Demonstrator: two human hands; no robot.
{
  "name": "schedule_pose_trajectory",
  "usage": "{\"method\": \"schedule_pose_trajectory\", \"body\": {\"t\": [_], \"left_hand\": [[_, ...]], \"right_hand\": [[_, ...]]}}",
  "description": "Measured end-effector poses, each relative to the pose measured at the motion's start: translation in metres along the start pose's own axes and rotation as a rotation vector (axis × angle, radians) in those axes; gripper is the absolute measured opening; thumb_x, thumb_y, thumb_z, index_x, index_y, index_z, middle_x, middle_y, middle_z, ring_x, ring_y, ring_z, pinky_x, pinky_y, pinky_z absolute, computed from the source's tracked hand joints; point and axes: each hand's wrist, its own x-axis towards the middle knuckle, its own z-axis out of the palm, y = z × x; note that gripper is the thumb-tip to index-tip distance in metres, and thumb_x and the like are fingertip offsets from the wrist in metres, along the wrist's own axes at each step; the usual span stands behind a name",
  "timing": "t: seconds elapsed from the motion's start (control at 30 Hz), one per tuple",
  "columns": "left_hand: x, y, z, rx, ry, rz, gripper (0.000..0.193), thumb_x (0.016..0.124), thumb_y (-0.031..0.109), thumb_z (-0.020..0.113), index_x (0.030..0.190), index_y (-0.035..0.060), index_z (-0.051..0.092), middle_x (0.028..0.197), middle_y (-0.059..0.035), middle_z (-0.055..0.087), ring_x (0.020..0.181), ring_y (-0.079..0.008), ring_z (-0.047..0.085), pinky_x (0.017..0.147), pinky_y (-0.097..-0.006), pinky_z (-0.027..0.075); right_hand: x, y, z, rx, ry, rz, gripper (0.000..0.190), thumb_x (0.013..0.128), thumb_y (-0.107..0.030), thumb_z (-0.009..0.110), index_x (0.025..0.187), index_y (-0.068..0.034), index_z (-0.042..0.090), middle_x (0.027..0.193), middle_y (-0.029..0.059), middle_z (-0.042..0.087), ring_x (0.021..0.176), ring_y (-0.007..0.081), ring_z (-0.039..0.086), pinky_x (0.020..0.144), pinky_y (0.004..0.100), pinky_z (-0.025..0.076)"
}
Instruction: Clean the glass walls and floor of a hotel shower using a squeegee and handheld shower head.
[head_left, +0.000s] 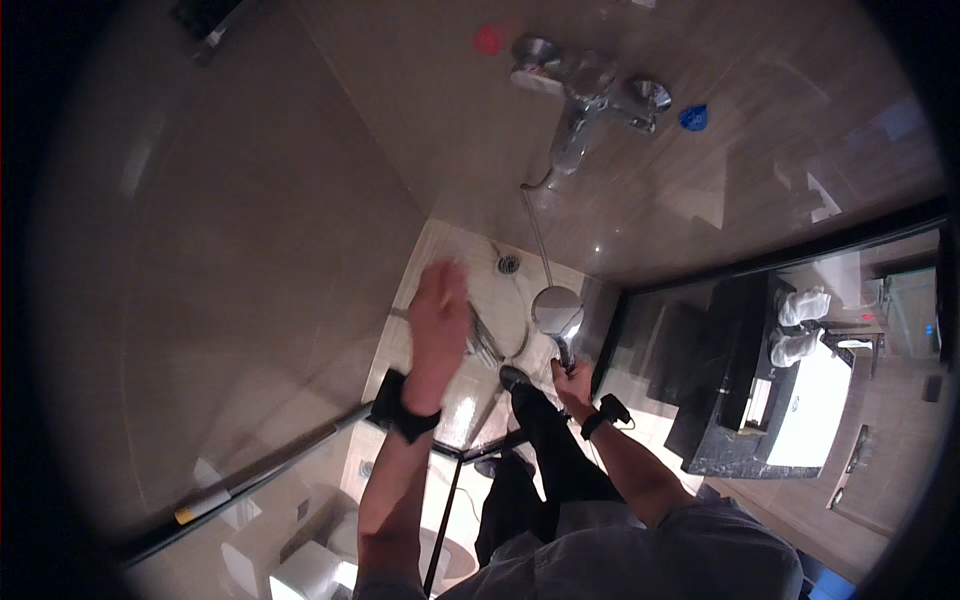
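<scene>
My right hand (574, 382) grips the handle of a chrome shower head (557, 310), its round face turned up towards me. A thin metal hose (538, 236) runs from near the head up to a chrome wall mixer tap (592, 97). Raised over the shower floor, my left hand (439, 319) is blurred by motion. Its fingers are not clear enough to tell apart, and no held object shows. Behind it lies a shiny metal piece (486, 341), partly hidden by the hand.
A round drain (509, 263) sits in the pale floor. Red (488, 39) and blue stickers (694, 118) flank the tap. Dark-framed glass (450, 517) borders the shower. Beyond it stand a black counter with a white basin (806, 412) on the right and a toilet (352, 532) at lower left.
</scene>
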Motion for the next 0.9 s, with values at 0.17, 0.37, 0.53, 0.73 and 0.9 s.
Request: {"method": "schedule_pose_trajectory", "body": {"t": [0.17,0.37,0.53,0.73,0.9], "left_hand": [[0.098,0.170,0.087,0.548,0.224,0.492,0.051,0.089,0.037,0.065,0.119,-0.0016,0.051,0.115,-0.0234,0.061,0.100,-0.0371,0.063,0.079,-0.0423,0.053],[0.124,0.198,0.098,0.541,0.034,0.391,0.040,0.084,0.029,0.069,0.106,-0.0021,0.056,0.096,-0.0196,0.067,0.080,-0.0342,0.068,0.070,-0.0427,0.054],[0.138,0.190,0.098,0.325,-0.092,0.274,0.028,0.080,0.019,0.068,0.097,-0.0024,0.061,0.076,-0.0170,0.068,0.071,-0.0331,0.068,0.067,-0.0405,0.053],[0.148,0.186,0.097,0.469,0.001,0.492,0.024,0.077,0.019,0.069,0.087,-0.0024,0.064,0.068,-0.0160,0.066,0.064,-0.0306,0.067,0.063,-0.0376,0.052],[0.138,0.205,0.099,0.549,0.029,0.529,0.033,0.075,0.029,0.072,0.087,-0.0001,0.063,0.070,-0.0103,0.068,0.068,-0.0170,0.068,0.062,-0.0325,0.052]], "right_hand": [[0.031,-0.016,0.007,0.045,0.012,0.152,0.025,0.087,-0.017,0.066,0.070,-0.002,0.055,0.057,-0.0042,0.046,0.056,0.0045,0.041,0.048,0.0268,0.034],[0.040,-0.027,0.010,0.119,0.048,0.067,0.025,0.087,-0.018,0.066,0.072,-0.001,0.055,0.056,-0.0024,0.047,0.053,0.0068,0.041,0.048,0.0289,0.036],[0.043,-0.025,0.015,0.194,0.027,0.121,0.025,0.087,-0.018,0.065,0.071,-0.003,0.054,0.056,-0.0039,0.045,0.053,0.0059,0.039,0.047,0.0286,0.033],[0.057,0.012,0.036,0.151,-0.102,0.121,0.019,0.086,-0.017,0.064,0.078,0.000,0.059,0.060,-0.0007,0.051,0.057,0.0075,0.047,0.051,0.0302,0.039],[0.067,0.028,0.057,0.211,-0.155,0.110,0.021,0.088,-0.012,0.063,0.071,-0.006,0.053,0.059,-0.0055,0.046,0.054,0.0040,0.041,0.046,0.0278,0.032]]}}
